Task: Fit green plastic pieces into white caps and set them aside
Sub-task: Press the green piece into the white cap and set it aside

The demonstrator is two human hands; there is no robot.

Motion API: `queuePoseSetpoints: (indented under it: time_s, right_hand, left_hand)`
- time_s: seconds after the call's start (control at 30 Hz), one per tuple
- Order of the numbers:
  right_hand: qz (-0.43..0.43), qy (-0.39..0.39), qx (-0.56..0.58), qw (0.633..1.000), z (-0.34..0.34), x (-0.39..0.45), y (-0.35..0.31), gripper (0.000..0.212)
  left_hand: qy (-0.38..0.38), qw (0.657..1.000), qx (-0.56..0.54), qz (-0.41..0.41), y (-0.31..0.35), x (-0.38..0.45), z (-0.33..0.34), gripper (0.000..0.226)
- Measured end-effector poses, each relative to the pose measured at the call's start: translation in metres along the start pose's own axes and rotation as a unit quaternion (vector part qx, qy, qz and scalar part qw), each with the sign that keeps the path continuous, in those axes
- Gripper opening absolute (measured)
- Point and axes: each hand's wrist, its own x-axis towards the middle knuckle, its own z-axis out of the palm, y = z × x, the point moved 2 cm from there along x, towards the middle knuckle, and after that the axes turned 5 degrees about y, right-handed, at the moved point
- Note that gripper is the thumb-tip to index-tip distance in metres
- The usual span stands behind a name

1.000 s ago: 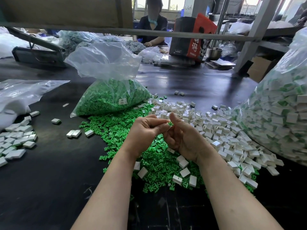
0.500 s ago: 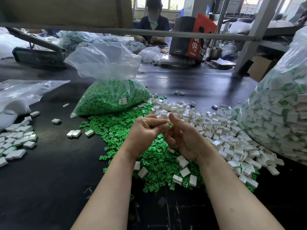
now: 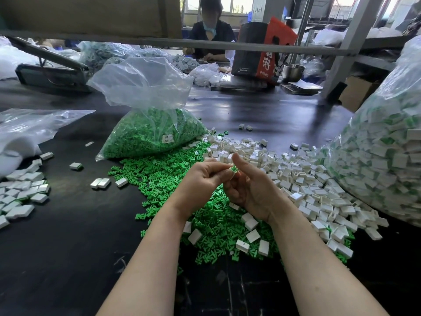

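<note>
The left hand (image 3: pixel 200 179) and right hand (image 3: pixel 248 190) meet above the loose green pieces (image 3: pixel 173 179). Left fingertips pinch one green piece (image 3: pixel 234 169) against the curled right fingers; any cap there is hidden. White caps (image 3: pixel 296 179) lie right; the green bag (image 3: pixel 152 133) lies far left.

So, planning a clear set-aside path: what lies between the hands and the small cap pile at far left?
Head view: loose green pieces, three stray caps, then bare black table.
</note>
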Motion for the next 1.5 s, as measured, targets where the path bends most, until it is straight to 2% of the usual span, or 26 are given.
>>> queuePoseSetpoints:
  time_s: [0.53,0.73,0.97,1.27,1.5]
  right_hand:
    - [-0.007,-0.006,0.022,1.0,-0.0009,-0.0015,-0.0011,0.035]
    - [0.008,0.026,-0.015,1.0,0.0012,-0.0007,0.0007,0.032]
    - [0.003,-0.003,0.001,1.0,-0.0002,-0.0014,0.0007,0.049]
    - [0.013,-0.018,0.005,1.0,-0.0014,-0.0001,0.0013,0.054]
    - [-0.014,-0.011,0.024,1.0,-0.0003,0.0004,0.0012,0.033]
  left_hand:
    - [0.004,1.0,0.004,0.012,0.0004,-0.0011,-0.0012,0.015]
    - [-0.005,1.0,0.012,0.016,0.0054,-0.0023,0.0003,0.016]
    - [0.0,1.0,-0.005,0.009,0.0033,-0.0015,0.0012,0.013]
    - [0.015,1.0,-0.027,0.005,-0.0011,0.0001,-0.0005,0.012]
    - [0.009,0.999,-0.041,0.002,-0.0039,0.0002,-0.0021,0.014]
